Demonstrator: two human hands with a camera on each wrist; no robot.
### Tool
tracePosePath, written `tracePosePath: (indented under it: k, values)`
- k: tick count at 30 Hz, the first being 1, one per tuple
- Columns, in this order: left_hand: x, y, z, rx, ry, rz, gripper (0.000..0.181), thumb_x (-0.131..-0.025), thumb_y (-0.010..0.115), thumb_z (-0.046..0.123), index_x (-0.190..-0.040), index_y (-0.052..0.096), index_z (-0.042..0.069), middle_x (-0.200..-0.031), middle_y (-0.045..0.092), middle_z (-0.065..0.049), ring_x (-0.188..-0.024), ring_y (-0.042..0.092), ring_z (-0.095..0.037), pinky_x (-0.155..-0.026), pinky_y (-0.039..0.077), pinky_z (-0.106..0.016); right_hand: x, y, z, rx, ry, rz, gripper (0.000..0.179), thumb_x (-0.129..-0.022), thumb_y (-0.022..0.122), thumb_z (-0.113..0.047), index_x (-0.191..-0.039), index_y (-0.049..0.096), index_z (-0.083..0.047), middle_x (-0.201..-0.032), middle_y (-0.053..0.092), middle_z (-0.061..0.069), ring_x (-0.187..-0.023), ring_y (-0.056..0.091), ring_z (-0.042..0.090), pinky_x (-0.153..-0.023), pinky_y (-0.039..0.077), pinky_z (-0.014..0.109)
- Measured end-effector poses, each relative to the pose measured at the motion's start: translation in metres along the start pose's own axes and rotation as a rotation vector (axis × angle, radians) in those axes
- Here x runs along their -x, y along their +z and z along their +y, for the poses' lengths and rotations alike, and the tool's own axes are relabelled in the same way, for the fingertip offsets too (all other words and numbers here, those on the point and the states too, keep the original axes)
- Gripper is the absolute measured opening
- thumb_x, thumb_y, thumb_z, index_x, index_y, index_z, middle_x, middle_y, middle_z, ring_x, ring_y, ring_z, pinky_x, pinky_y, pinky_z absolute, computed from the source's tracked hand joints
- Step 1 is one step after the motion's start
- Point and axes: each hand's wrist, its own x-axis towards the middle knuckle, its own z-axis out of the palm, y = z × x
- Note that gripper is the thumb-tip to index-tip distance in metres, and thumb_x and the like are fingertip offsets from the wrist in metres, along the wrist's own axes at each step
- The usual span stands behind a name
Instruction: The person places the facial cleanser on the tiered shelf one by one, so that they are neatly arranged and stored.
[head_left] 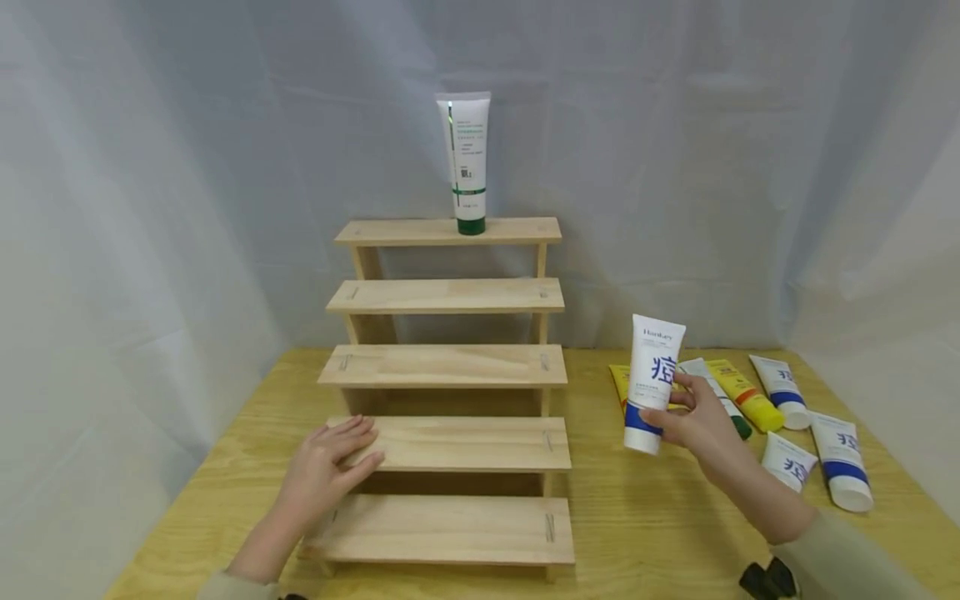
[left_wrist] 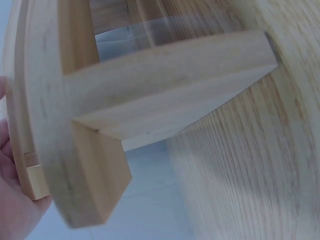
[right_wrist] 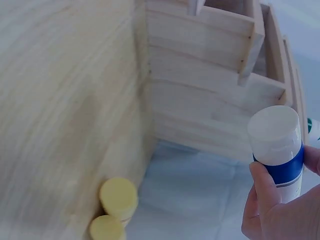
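Observation:
A white squeeze tube (head_left: pixel 651 379) with a blue band and a white cap is pinched in my right hand (head_left: pixel 697 417), held cap down above the table to the right of the stepped wooden rack (head_left: pixel 450 525). The right wrist view shows the tube's cap (right_wrist: pixel 274 125) and blue band, with thumb and fingers around it. My left hand (head_left: pixel 330 458) rests on the left end of the rack's second step from the bottom, its fingers extended over the board. On the top step stands a white tube with a green cap (head_left: pixel 469 162), upright on its cap.
Several tubes lie at the table's right: white-and-blue ones (head_left: pixel 842 462), a yellow one (head_left: pixel 744 396), and a green-capped one partly hidden behind my right hand. Pale curtains (head_left: pixel 675 167) hang behind and at both sides of the wooden table (head_left: pixel 622 533).

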Motion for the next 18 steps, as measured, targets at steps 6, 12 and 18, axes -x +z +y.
tracePosePath:
  k: [6,12,18]
  values:
    - [0.0,0.001,-0.002,0.009,0.02,0.013,0.034,-0.069,0.074,0.02,-0.094,0.068,-0.002,-0.107,0.062,-0.012,-0.101,0.056,-0.03,-0.087,0.034,-0.056,-0.004,0.014,-0.019,-0.01,-0.079,-0.001,0.078,-0.079,0.067,-0.017,-0.135,0.016,0.0,-0.121,0.037,0.021,-0.101,0.046,0.03,-0.075,0.047,0.032]
    - [0.0,0.001,-0.003,0.023,0.038,0.01,0.033,-0.07,0.074,0.02,-0.094,0.068,-0.002,-0.106,0.062,-0.011,-0.101,0.056,-0.03,-0.085,0.036,-0.058,-0.006,0.027,-0.039,-0.026,-0.119,-0.028,0.076,-0.08,0.066,-0.012,-0.136,0.015,-0.001,-0.122,0.037,0.022,-0.099,0.044,0.03,-0.077,0.046,0.032]
    - [0.0,0.0,-0.002,0.024,0.026,0.008,0.033,-0.069,0.074,0.019,-0.094,0.067,-0.002,-0.107,0.062,-0.012,-0.101,0.055,-0.031,-0.086,0.034,-0.058,-0.011,0.044,-0.057,-0.058,-0.169,-0.051,0.072,-0.079,0.065,-0.007,-0.134,0.019,0.0,-0.118,0.04,0.021,-0.093,0.046,0.027,-0.074,0.048,0.03]
